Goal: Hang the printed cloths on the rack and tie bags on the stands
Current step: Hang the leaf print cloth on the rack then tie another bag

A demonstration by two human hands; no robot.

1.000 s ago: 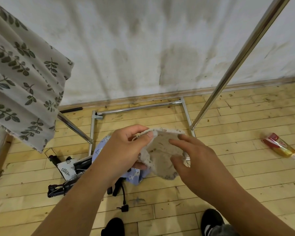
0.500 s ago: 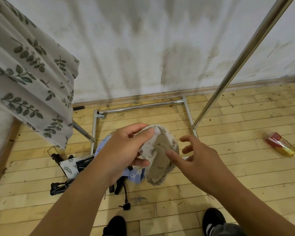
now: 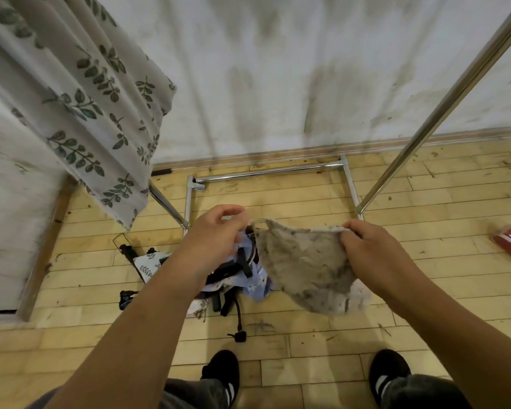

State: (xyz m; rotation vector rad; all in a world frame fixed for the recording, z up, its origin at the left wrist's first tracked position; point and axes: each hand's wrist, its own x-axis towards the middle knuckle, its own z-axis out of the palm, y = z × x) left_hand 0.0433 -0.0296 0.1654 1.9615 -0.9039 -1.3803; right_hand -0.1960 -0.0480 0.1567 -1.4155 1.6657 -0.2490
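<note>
Between left hand (image 3: 216, 236) and right hand (image 3: 368, 246), beige cloth (image 3: 304, 267) pinched taut, long axis sideways

Room lies open between leaf-print cloth (image 3: 80, 113) and rack pole (image 3: 443, 113); bags (image 3: 242, 278) heaped below.

bare, home-like room, entry: stained white wall (image 3: 278, 69); scuffed wood-plank floor (image 3: 425, 290) under my feet; chrome garment rack (image 3: 443, 113); leaf-print cloth (image 3: 86, 98) hung at my left.
</note>
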